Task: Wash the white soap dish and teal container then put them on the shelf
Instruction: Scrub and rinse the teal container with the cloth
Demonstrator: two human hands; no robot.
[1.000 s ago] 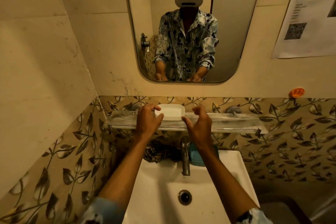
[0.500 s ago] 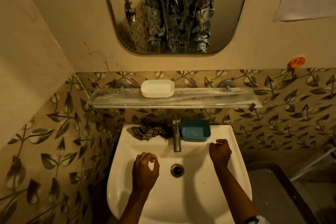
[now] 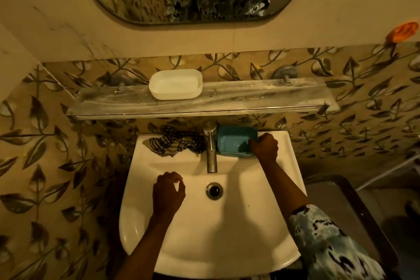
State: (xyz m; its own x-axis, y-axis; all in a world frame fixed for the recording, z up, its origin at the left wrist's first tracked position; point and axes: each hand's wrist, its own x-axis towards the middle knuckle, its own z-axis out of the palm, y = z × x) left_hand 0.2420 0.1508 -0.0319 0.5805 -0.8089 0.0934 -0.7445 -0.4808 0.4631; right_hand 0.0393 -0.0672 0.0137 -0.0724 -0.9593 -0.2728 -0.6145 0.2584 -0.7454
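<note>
Right hand [image 3: 264, 148] clamped on teal container's [image 3: 234, 142] right rim, behind faucet [image 3: 211, 146] on sink [image 3: 204, 234] ledge. Left hand [image 3: 168, 193] loosely curled, empty, over basin. White soap dish [image 3: 175, 84] on shelf [image 3: 227, 100].

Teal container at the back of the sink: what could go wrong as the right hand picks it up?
The right hand grips only the right end of the teal container, so it may tip or slip into the basin. The container sits close beside the tap and under the shelf; lifting straight up could knock either, perhaps jolting the white soap dish.
</note>
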